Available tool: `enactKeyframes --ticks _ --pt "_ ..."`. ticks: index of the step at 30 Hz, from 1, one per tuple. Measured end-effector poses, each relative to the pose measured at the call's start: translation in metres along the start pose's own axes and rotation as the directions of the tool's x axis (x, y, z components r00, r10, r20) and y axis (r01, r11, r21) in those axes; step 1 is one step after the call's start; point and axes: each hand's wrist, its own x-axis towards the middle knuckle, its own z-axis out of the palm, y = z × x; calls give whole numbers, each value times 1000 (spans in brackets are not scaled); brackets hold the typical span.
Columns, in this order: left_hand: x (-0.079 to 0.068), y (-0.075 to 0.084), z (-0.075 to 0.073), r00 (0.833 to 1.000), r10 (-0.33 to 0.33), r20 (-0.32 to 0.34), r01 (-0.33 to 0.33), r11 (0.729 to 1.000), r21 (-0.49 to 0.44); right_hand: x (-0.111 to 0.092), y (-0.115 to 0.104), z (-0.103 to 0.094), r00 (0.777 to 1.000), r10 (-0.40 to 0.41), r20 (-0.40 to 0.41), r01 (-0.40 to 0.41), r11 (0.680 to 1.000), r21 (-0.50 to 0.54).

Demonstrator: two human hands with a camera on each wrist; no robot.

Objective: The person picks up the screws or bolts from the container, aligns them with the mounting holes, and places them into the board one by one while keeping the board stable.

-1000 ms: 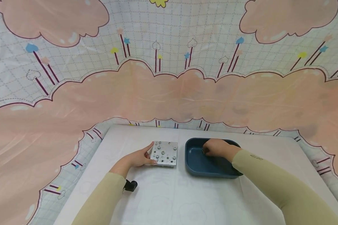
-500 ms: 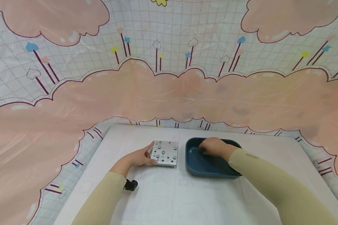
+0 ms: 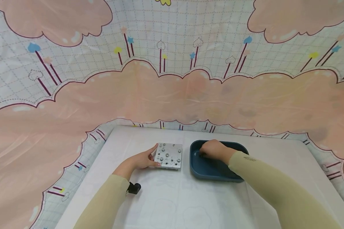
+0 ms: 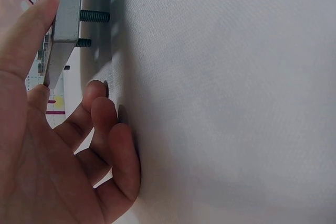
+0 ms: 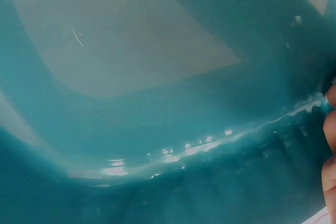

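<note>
My left hand (image 3: 141, 159) grips the left side of a square silver metal plate (image 3: 169, 152) with several bolt heads and holes on its top face. In the left wrist view, thumb and forefinger pinch the plate's edge while the other fingers curl beside the white tabletop. Dark threaded bolts (image 4: 95, 16) stick out from the plate's underside. My right hand (image 3: 213, 149) reaches down into a blue plastic bin (image 3: 215, 176), fingers curled near its left inner wall. Something small and dark (image 5: 326, 80) shows at those fingertips; I cannot tell whether they hold it.
A white-covered table (image 3: 160, 203) lies under everything. The bin stands just right of the plate, with a narrow gap between. A black wrist-worn device (image 3: 134, 188) juts from my left wrist. A patterned cloth (image 3: 189, 98) hangs behind the table.
Inside the bin, my right hand has moved slightly left, toward the bin's left wall. My left hand and the plate have stayed in place.
</note>
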Motion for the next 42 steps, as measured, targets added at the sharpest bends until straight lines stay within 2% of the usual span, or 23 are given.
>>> enactKeyframes --ticks 14,19,26,28,32,36,42 --pt "1 2 0 1000 -7 -6 7 1000 -3 8 4 -1 998 -56 -6 56 998 -19" --pt "1 3 -2 1000 -8 -16 8 1000 1 9 5 -5 995 -78 -60 75 996 -56" --pt "-2 0 2 1000 -9 -5 9 1000 -11 2 -1 -14 987 -92 -133 85 995 -55" --pt "-3 1 3 1000 -11 -15 11 1000 -4 0 -3 -18 985 -77 -157 73 997 -32" --pt "-6 2 3 999 -18 -30 18 1000 10 -3 -7 -27 978 7 -209 7 998 64" --pt "-7 3 2 1000 -12 -23 12 1000 2 -5 -12 -37 964 97 -247 -60 987 152" --pt "-6 5 3 1000 -12 -21 12 1000 -9 -5 -20 -47 950 158 -269 -91 965 246"
